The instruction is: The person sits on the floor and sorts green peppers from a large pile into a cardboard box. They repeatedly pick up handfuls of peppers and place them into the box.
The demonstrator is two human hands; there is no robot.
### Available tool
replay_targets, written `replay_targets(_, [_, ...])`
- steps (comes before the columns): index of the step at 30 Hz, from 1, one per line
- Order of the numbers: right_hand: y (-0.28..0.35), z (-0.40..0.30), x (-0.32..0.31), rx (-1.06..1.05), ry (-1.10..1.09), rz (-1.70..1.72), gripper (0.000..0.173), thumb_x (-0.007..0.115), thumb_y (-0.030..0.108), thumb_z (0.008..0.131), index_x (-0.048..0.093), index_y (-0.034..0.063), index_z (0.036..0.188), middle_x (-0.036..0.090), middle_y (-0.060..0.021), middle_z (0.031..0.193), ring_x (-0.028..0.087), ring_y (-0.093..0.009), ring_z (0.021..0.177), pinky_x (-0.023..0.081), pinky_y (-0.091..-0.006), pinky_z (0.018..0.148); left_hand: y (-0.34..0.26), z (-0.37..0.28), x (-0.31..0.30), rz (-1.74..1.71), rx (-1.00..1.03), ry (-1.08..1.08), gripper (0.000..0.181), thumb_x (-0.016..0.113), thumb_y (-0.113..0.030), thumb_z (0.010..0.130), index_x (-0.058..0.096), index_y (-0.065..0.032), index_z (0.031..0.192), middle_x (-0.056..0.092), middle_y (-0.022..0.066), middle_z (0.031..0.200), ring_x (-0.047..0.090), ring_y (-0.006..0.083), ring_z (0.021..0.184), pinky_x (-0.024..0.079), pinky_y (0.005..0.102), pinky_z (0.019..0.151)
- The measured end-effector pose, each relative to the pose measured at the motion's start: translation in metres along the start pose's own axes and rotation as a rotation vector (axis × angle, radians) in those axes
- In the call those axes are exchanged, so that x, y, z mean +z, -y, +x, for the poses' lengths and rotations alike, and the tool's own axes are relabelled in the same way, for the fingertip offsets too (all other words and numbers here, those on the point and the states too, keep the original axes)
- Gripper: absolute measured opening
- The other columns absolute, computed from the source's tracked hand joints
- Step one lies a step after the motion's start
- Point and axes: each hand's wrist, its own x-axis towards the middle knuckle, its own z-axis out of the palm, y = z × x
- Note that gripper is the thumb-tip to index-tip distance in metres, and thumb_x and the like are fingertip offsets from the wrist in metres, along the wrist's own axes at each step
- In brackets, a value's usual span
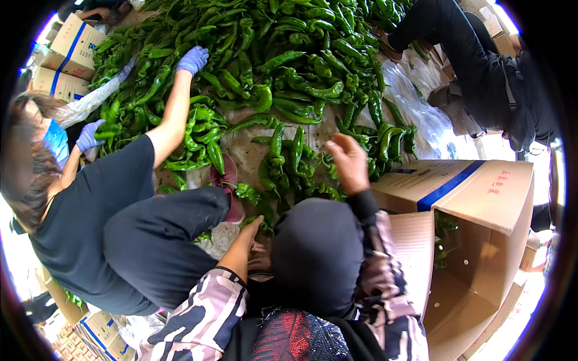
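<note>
Long green peppers (316,85) lie in a wide heap before me. My left hand (254,232) is low beside my knee, its fingers against green peppers (263,216); the knee and shadow partly hide it, and whether it grips one is unclear. Above the near peppers is my right hand (350,162), its fingers loosely bent and no pepper visible in it. Just beyond and left of that hand, a small group of peppers (295,155) rests on the dusty floor covering. To my right, a cardboard box (485,266) lies on its side, its opening towards me, with some peppers inside.
At my left a co-worker in a blue mask and purple gloves (193,60) reaches into the heap; their maroon shoe (224,169) stands near my left hand. Another person's dark-clad leg (469,58) is at upper right, near clear plastic sheeting (420,108). Cartons (74,47) are stacked at upper left.
</note>
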Motion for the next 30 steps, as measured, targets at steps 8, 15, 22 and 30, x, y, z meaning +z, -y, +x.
replay_targets(8, [-0.154, -0.060, 0.036, 0.070, -0.195, -0.937, 0.077, 0.075, 0.016, 0.065, 0.045, 0.0006, 0.134, 0.045, -0.0176, 0.137, 0.043, -0.038, 0.123, 0.038, -0.0447, 0.104, 0.011, -0.001, 0.021, -0.393, -0.182, -0.056, 0.063, 0.075, -0.036, 0.069, 0.055, 0.0021, 0.115, 0.057, 0.0204, 0.116, 0.057, 0.0348, 0.106, 0.045, 0.0422, 0.090])
replay_targets(15, [-0.161, -0.064, 0.034, 0.147, 0.018, -1.078, 0.071, 0.079, 0.022, 0.061, 0.050, 0.0009, 0.123, 0.053, -0.0139, 0.117, 0.048, -0.034, 0.112, 0.042, -0.0450, 0.096, 0.000, 0.020, 0.040, 0.057, 0.199, -0.113, 0.074, 0.078, -0.035, 0.064, 0.050, 0.0037, 0.121, 0.056, 0.0248, 0.113, 0.055, 0.0406, 0.105, 0.043, 0.0443, 0.091])
replay_targets(22, [-0.182, -0.044, 0.028, 0.133, -0.180, -0.728, 0.040, 0.076, 0.033, 0.069, 0.063, 0.0045, 0.094, 0.058, -0.0147, 0.095, 0.057, -0.033, 0.092, 0.047, -0.0434, 0.076, -0.028, 0.086, 0.006, -0.494, 0.026, 0.093, 0.067, 0.084, -0.039, 0.068, 0.057, -0.0017, 0.117, 0.064, 0.0107, 0.109, 0.060, 0.0249, 0.100, 0.046, 0.0380, 0.090])
replay_targets(30, [-0.150, -0.017, 0.069, 0.328, -0.249, -0.466, 0.056, 0.074, 0.051, 0.077, 0.067, -0.0014, 0.096, 0.065, -0.0178, 0.090, 0.063, -0.033, 0.085, 0.049, -0.0387, 0.077, -0.078, 0.109, 0.002, -0.740, -0.154, 0.581, 0.043, 0.076, -0.032, 0.080, 0.065, -0.0063, 0.113, 0.067, 0.0022, 0.098, 0.062, 0.0140, 0.088, 0.049, 0.0279, 0.080])
